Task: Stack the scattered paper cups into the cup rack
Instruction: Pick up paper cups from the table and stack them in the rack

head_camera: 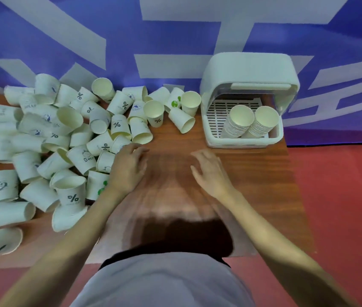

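Several white paper cups point(49, 138) lie scattered in a heap over the left half of the wooden table point(253, 173), some upright, most on their sides. A white cup rack point(245, 141) with a raised lid stands at the back right; two leaning stacks of cups point(251, 122) rest inside it. My left hand point(127, 169) hovers at the right edge of the heap, fingers curled and apart, holding nothing. My right hand point(208, 171) is over the bare wood in front of the rack, fingers spread, empty.
A blue and white patterned wall point(131, 41) rises right behind the table. The table's right edge drops to a red floor point(341, 207). A single cup point(182, 120) lies on its side between the heap and the rack.
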Action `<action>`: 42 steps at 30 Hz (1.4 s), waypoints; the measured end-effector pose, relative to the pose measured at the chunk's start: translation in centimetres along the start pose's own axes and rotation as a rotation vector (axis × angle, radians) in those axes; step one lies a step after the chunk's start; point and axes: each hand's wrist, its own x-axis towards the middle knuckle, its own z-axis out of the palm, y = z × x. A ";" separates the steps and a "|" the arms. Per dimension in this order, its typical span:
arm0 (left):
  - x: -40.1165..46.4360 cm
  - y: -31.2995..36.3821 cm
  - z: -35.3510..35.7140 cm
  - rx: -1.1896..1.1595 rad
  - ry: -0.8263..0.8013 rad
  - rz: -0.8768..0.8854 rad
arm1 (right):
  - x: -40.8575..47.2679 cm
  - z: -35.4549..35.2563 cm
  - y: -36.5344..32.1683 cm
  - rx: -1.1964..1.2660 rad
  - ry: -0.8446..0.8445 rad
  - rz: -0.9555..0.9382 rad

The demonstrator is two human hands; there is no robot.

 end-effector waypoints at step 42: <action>-6.5 -10.4 -10.7 -0.082 0.057 0.019 | 4.0 8.0 -12.4 0.301 -0.193 0.146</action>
